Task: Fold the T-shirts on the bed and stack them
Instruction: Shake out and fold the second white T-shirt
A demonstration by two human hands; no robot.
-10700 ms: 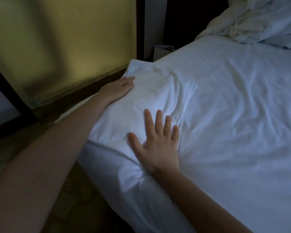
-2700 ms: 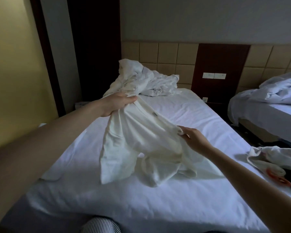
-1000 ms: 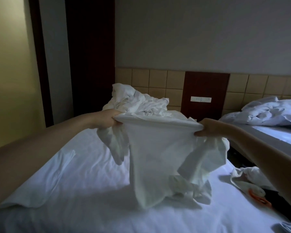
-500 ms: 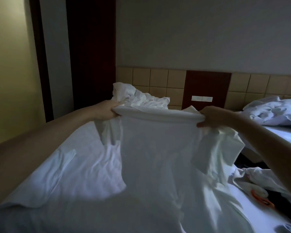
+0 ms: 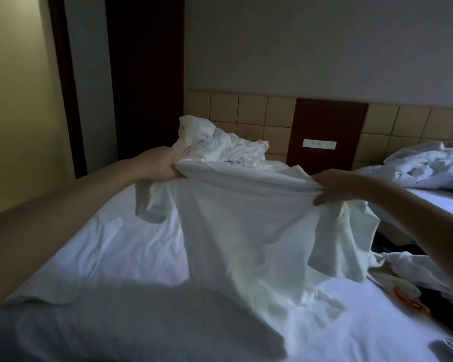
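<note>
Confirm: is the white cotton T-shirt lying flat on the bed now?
No. Both the left hand and right hand hold the white cotton T-shirt up by one edge, stretched between them.

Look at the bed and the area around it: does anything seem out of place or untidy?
Yes. A crumpled white heap lies unfolded by the headboard, and another garment hangs off the bed's right edge.

The bed (image 5: pixel 120 257) lies bare at left under the held shirt (image 5: pixel 246 231); a crumpled heap (image 5: pixel 220 147) blocks its far end, and loose clothes (image 5: pixel 416 267) crowd its right edge
</note>
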